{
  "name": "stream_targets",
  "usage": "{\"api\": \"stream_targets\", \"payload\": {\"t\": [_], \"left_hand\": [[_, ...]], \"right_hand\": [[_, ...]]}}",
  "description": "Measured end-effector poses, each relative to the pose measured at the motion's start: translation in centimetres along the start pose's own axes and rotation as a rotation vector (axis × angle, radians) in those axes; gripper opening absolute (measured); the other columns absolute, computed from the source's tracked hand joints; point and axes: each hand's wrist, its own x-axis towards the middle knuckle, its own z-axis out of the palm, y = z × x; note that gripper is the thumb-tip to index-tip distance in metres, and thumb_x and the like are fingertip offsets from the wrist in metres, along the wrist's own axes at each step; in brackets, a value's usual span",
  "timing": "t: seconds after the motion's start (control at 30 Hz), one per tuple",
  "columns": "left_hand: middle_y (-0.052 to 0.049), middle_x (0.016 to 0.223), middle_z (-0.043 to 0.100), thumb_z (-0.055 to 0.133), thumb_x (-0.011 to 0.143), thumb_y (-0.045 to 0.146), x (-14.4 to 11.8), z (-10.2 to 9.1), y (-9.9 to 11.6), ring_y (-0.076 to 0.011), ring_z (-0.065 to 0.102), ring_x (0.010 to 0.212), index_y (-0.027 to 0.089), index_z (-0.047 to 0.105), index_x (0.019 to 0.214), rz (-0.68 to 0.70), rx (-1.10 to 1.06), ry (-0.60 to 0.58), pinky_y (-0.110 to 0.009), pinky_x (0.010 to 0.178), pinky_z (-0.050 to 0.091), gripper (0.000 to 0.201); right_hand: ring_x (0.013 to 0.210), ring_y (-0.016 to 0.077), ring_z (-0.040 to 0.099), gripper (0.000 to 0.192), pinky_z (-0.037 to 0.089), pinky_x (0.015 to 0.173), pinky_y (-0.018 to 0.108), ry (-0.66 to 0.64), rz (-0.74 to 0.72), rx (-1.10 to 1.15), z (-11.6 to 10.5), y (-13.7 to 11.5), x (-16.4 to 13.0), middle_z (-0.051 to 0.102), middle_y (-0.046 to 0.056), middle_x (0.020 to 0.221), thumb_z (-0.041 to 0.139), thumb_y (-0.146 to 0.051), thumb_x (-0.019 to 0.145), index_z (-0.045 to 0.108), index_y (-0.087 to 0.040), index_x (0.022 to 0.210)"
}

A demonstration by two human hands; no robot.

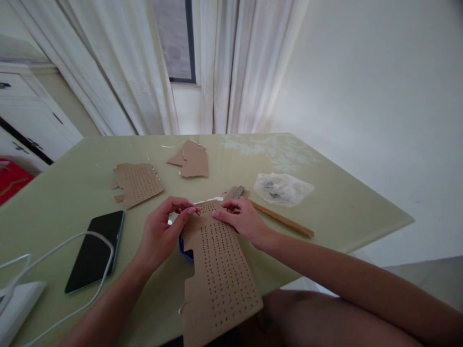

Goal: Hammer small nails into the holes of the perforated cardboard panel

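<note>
A long brown cardboard sheet (220,270) punched with rows of small holes lies over the table's near edge. My left hand (161,231) pinches a small thin object at the sheet's top left corner; I cannot tell what it is. My right hand (242,219) presses its fingertips on the sheet's top right part. A blue object (183,246) peeks out from under the sheet beside my left hand.
On the green table (343,202) lie a second perforated cardboard piece (137,183), a plain cardboard scrap (191,159), a clear plastic bag (282,188), a wooden-handled tool (278,218), a black phone (96,250) and a white cable (65,270). Curtains hang behind.
</note>
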Motion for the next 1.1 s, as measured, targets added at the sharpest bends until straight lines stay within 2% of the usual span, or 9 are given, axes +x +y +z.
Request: {"api": "stream_targets", "payload": {"t": [0.07,0.23,0.5,0.7,0.8,1.0,1.1], "left_hand": [[-0.003,0.095,0.082,0.074,0.098,0.046,0.0,-0.1,0.1,-0.0222,0.075,0.089,0.023,0.074,0.099,-0.026,0.005,0.015,-0.035,0.084,0.057,0.023],[-0.004,0.093,0.082,0.074,0.096,0.047,0.2,0.1,0.6,-0.0226,0.077,0.084,0.023,0.068,0.098,-0.103,-0.055,0.137,-0.036,0.078,0.062,0.025],[-0.004,0.091,0.081,0.075,0.097,0.046,-0.6,1.3,0.7,-0.0203,0.077,0.081,0.023,0.067,0.099,-0.115,-0.109,0.223,-0.031,0.071,0.063,0.025],[-0.007,0.093,0.081,0.074,0.096,0.048,-0.5,1.5,0.2,-0.0221,0.076,0.083,0.023,0.068,0.101,-0.126,-0.077,0.229,-0.034,0.071,0.062,0.025],[-0.007,0.093,0.081,0.073,0.095,0.051,-0.2,1.3,0.1,-0.0212,0.076,0.082,0.022,0.069,0.102,-0.111,-0.094,0.221,-0.032,0.071,0.061,0.029],[-0.006,0.088,0.080,0.077,0.091,0.052,1.1,-0.2,0.0,-0.0208,0.075,0.080,0.021,0.073,0.098,-0.113,-0.071,0.101,-0.032,0.073,0.060,0.032],[-0.005,0.086,0.079,0.078,0.091,0.051,1.5,-0.8,0.0,-0.0207,0.074,0.078,0.021,0.074,0.097,-0.092,-0.049,0.049,-0.032,0.073,0.059,0.031]], "right_hand": [[0.077,0.0187,0.062,0.041,0.048,0.071,0.033,-0.002,0.008,0.024,0.1,-0.1,-0.2,0.068,0.001,0.081,0.093,-0.055,0.077,0.080,-0.020,0.093],[0.075,0.0185,0.063,0.039,0.047,0.066,0.031,-0.019,0.023,0.140,0.0,-0.4,-0.5,0.070,0.002,0.084,0.091,-0.054,0.080,0.081,-0.021,0.098],[0.077,0.0222,0.067,0.037,0.048,0.071,0.036,-0.082,0.023,0.060,-0.4,0.0,-0.4,0.080,0.006,0.088,0.084,-0.057,0.087,0.089,-0.022,0.098],[0.076,0.0218,0.065,0.038,0.047,0.067,0.034,-0.053,-0.075,-0.051,-0.4,-0.3,-0.2,0.077,0.005,0.083,0.086,-0.056,0.084,0.088,-0.021,0.099],[0.069,0.0197,0.061,0.040,0.045,0.064,0.033,-0.040,-0.105,-0.071,-0.4,-0.5,0.1,0.071,0.003,0.073,0.087,-0.057,0.083,0.088,-0.020,0.098],[0.072,0.0192,0.062,0.037,0.045,0.067,0.033,-0.031,-0.141,-0.064,-0.2,-0.9,0.6,0.073,0.003,0.077,0.089,-0.052,0.083,0.088,-0.019,0.100],[0.066,0.0167,0.056,0.034,0.038,0.064,0.031,-0.072,-0.187,-0.132,0.1,-0.9,0.6,0.068,0.001,0.069,0.083,-0.053,0.089,0.087,-0.019,0.087]]}}
